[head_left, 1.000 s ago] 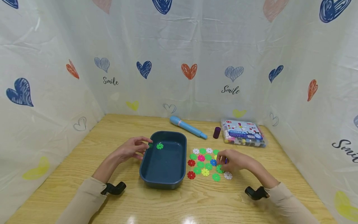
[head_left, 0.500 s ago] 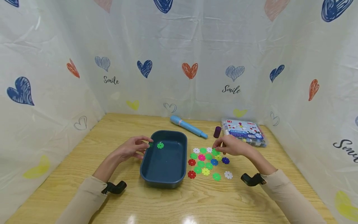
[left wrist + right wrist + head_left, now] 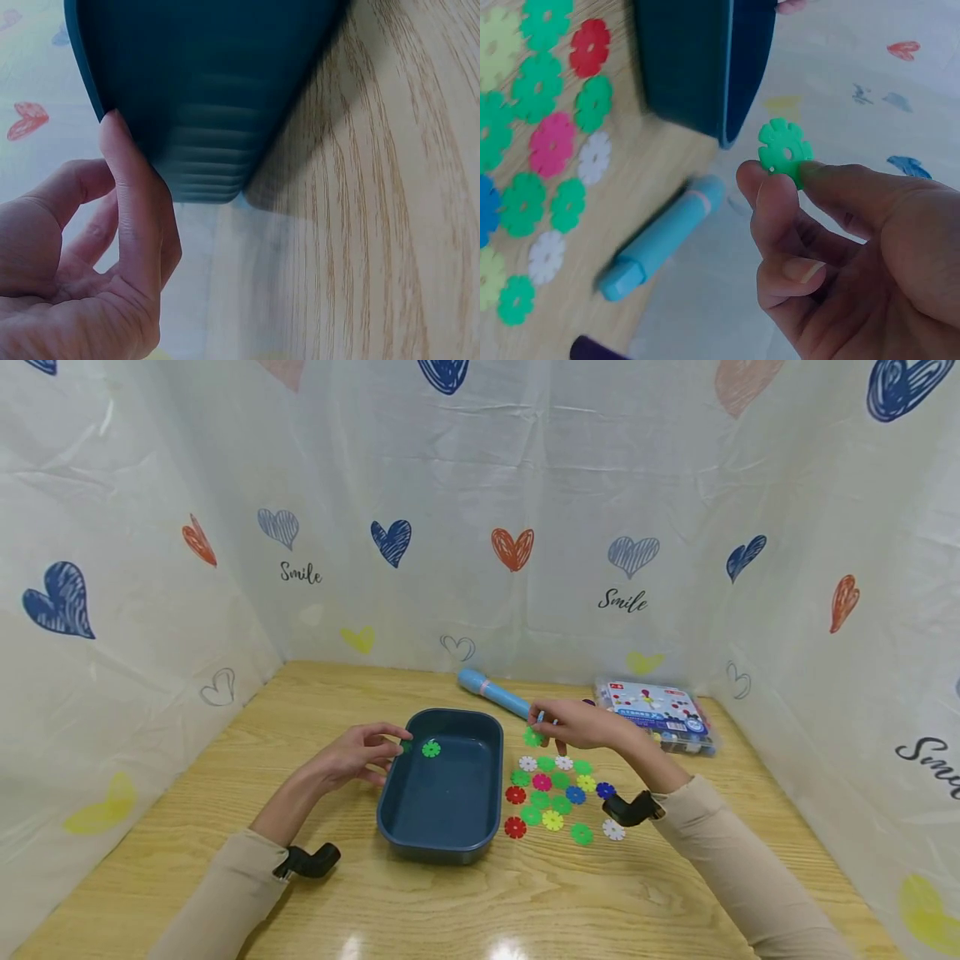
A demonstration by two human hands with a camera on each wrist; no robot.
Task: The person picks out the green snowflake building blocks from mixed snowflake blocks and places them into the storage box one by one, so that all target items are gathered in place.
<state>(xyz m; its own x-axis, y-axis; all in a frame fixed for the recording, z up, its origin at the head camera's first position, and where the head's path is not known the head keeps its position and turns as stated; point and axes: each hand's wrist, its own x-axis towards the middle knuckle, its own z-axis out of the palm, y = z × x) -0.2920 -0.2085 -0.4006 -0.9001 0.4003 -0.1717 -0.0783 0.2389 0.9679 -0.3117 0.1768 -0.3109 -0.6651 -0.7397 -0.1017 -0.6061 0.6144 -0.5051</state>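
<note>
My left hand (image 3: 360, 754) holds the left rim of a dark blue plastic tub (image 3: 446, 856), with fingertips over the edge and other fingers along the outer wall. In the left wrist view a finger (image 3: 124, 172) meets the rim; the inner side is hidden. One green snowflake disc (image 3: 431, 749) lies inside the tub, and a dim green patch shows beside the left fingertips. My right hand (image 3: 577, 724) pinches another green snowflake disc (image 3: 784, 150) between thumb and fingers, raised right of the tub. Below it several coloured discs (image 3: 542, 782) lie spread on the table.
Behind the right hand lies a light blue microphone-shaped stick (image 3: 495, 693). A clear box of small coloured parts (image 3: 656, 714) stands at the back right, with a dark purple cylinder (image 3: 596, 349) near it. A white curtain with hearts (image 3: 450, 602) encloses the wooden table (image 3: 465, 902).
My right hand picked up a green disc at the near right, crossed the spread ones, and moved up and left towards the tub with it. The left hand stayed at the rim.
</note>
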